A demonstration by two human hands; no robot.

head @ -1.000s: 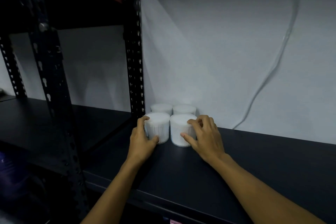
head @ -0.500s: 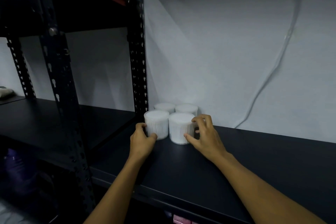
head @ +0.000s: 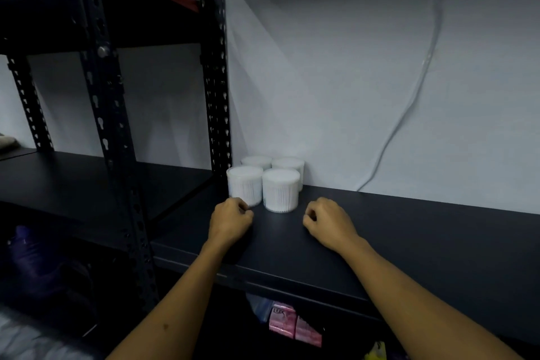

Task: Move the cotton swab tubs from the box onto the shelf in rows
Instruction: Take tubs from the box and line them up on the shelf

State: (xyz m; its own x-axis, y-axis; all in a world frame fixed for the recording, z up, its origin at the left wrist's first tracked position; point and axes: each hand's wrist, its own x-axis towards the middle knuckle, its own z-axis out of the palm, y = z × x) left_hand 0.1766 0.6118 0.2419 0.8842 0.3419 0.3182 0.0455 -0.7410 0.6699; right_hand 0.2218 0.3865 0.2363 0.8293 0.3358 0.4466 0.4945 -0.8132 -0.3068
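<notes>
White tubs: we see four cotton swab tubs [head: 264,183] in the middle of the frame, standing in two rows of two.
Place: they sit on the dark shelf [head: 423,231], pushed back by the pale wall [head: 336,82] and just beside the black post [head: 214,67].
Front pair: the front left tub [head: 245,187] and the front right tub [head: 281,189] stand upright and touch or nearly touch.
Back pair: the two back tubs hide partly behind the front ones.
Left hand: our left hand [head: 230,221] has its fingers curled in and holds nothing. It is just in front of the front left tub, and we cannot tell if a knuckle touches it.
Right hand: our right hand [head: 328,221] is curled too and holds nothing. It is near the front right tub but apart from it.
Box: we cannot see the box here.
How they handle: we think the tubs are light, hard and smooth, so they could slip or tip.
Where to hold: we would wrap our fingers round the side of a tub, near its middle.
Below: pink packs [head: 292,324] lie under the shelf at the bottom of the frame.
</notes>
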